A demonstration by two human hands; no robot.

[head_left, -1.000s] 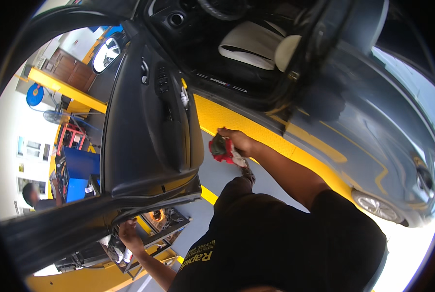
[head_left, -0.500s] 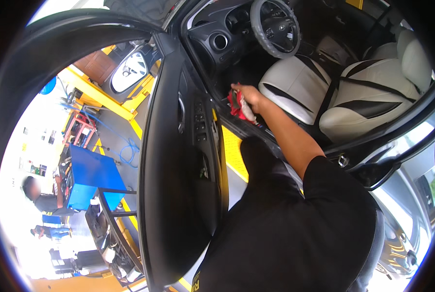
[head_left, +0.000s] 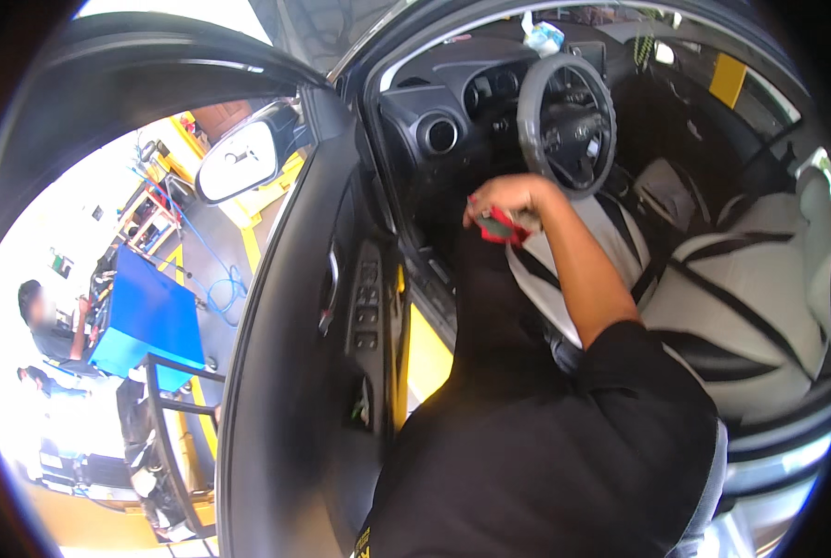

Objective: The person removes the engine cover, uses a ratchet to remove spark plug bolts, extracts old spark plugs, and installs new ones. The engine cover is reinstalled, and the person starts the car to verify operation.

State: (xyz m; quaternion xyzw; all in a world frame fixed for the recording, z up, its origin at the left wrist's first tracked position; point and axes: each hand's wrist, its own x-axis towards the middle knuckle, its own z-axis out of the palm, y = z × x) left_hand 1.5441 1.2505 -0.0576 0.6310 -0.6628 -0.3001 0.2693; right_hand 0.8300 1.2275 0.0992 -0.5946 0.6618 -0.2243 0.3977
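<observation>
My right hand (head_left: pixel 519 195) is closed around a crumpled red cloth (head_left: pixel 518 232) with a dark greenish-grey patch in it. Whether the cloth wraps something, I cannot tell. The hand is over my leg, just left of the driver's seat (head_left: pixel 578 244) and below the steering wheel (head_left: pixel 609 139) with its grey cover. That seat is light with black panels. On the left stands the open car door (head_left: pixel 294 372), its window switches (head_left: pixel 367 293) facing me. My left hand does not show.
A side mirror (head_left: pixel 239 167) sticks out beyond the door. Outside are a blue cabinet (head_left: pixel 155 302), a coiled blue hose (head_left: pixel 225 293), a black metal frame (head_left: pixel 187 437) and another person (head_left: pixel 57 325). A yellow strip (head_left: pixel 425 358) marks the floor beside the sill.
My right hand has moved up and right, further into the car, with the red cloth. My body has leaned in, and a leg now reaches past the sill. The view has shifted.
</observation>
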